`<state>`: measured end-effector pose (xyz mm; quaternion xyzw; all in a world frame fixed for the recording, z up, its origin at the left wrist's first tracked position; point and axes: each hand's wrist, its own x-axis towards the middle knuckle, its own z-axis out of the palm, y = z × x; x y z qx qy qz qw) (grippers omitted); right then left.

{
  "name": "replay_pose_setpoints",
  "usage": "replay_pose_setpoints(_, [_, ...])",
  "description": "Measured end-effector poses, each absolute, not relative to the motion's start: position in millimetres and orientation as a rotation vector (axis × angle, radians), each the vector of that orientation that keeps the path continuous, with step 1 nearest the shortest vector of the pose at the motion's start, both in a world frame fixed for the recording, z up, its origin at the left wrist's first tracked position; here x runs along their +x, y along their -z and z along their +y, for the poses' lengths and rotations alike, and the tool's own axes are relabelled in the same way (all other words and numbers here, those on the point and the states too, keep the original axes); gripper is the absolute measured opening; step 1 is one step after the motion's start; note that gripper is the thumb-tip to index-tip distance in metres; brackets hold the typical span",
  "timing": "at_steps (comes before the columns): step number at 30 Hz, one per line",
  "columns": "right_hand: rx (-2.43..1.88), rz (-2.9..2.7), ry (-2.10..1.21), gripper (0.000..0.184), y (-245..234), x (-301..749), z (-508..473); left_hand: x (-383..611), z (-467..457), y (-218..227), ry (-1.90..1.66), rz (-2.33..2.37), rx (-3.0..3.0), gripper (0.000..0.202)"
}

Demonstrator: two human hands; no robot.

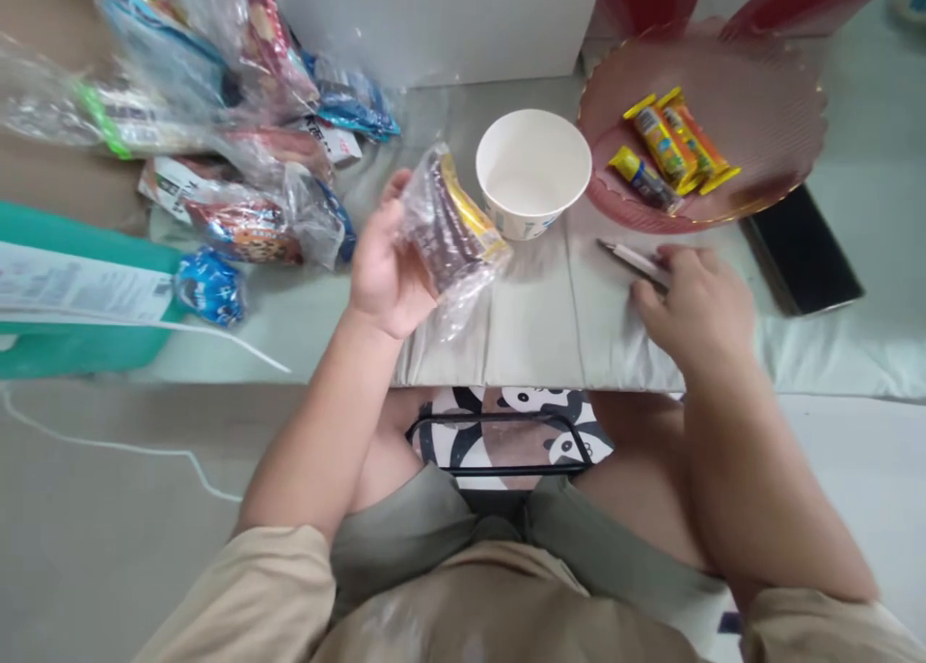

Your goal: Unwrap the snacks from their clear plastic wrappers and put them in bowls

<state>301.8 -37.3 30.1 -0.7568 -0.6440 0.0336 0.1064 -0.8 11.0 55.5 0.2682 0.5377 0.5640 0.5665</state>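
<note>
My left hand (pixel 383 267) grips a clear plastic bag of dark wrapped snack bars (pixel 452 224), held tilted just above the pale cloth-covered surface (pixel 535 325). My right hand (pixel 694 301) rests on the cloth with its fingers curled around the end of a thin pen-like tool (pixel 633 258). A white paper bowl (pixel 531 171) stands empty between the two hands, a little farther back. Behind my right hand sits a red plate with a scalloped gold rim (pixel 781 113), holding three yellow-and-orange wrapped candy bars (pixel 669 147).
A heap of snack packets in clear bags (pixel 217 132) lies at the back left. A teal box with a white label (pixel 72 296) is at the far left. A black phone (pixel 800 253) lies right of the plate. White cable (pixel 108 446) runs across the floor.
</note>
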Motion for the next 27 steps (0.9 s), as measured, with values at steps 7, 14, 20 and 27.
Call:
replay_pose_setpoints(7, [-1.859,-2.018,-0.260,0.015,-47.0,271.0,-56.4,-16.0,6.4,-51.6,-1.163,1.034,0.442,0.035])
replay_pose_setpoints(14, [-1.072,-1.983,-0.590,0.016,-47.3,206.3,-73.7,7.2,-13.2,-55.2,-0.893,1.011,0.464,0.028])
replay_pose_setpoints(20, [-1.378,-1.736,-0.692,0.009,-32.7,198.4,-63.8,21.5,-27.6,-43.2,-0.799,0.966,0.822,0.034])
replay_pose_setpoints(27, [-1.486,-1.403,-0.934,0.025,-27.1,199.4,-59.9,17.6,-23.2,-15.2,-0.897,0.924,1.728,0.051])
